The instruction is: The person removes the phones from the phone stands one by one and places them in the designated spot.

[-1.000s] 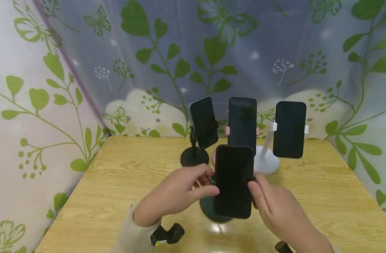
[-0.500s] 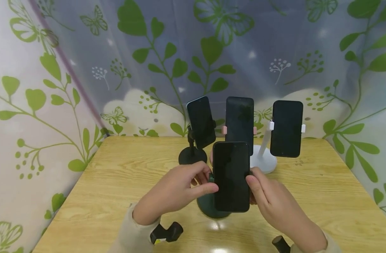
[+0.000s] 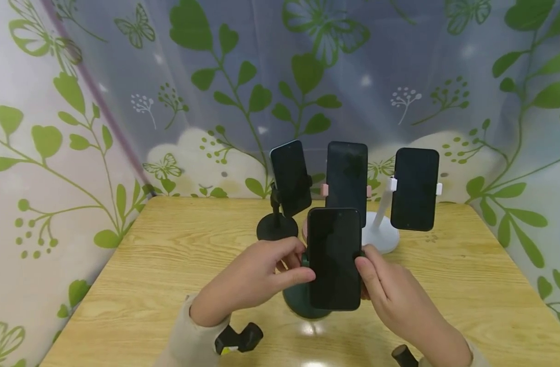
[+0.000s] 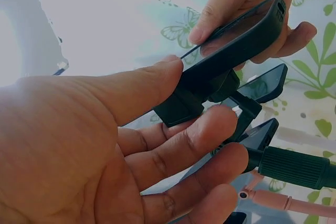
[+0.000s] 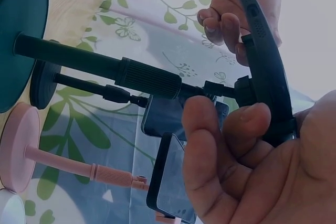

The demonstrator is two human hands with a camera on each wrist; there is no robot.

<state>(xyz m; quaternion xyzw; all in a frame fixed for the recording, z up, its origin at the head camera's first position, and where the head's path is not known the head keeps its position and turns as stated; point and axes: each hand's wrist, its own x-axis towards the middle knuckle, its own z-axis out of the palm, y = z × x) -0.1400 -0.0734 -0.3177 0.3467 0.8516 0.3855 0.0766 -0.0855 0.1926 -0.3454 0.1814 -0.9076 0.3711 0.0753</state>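
Green clamp [image 4: 181, 109] sits against the back of the black phone [image 3: 334, 260], which you have up on its stand [image 3: 298, 302] above the bench [image 3: 193, 219]. Your left hand [image 3: 257, 275] pinches the phone's left edge together with the clamp; your right hand [image 3: 395, 290] pinches the right edge, thumb in front. You appear to be seating the phone; next, probably check both sides grip evenly before letting go.

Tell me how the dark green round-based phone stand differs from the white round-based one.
The dark green stand is at the front, the white stand farther back. The left hand and right hand are at the green stand's clamp; none touches the white stand. Each stand holds a dark-screened phone.
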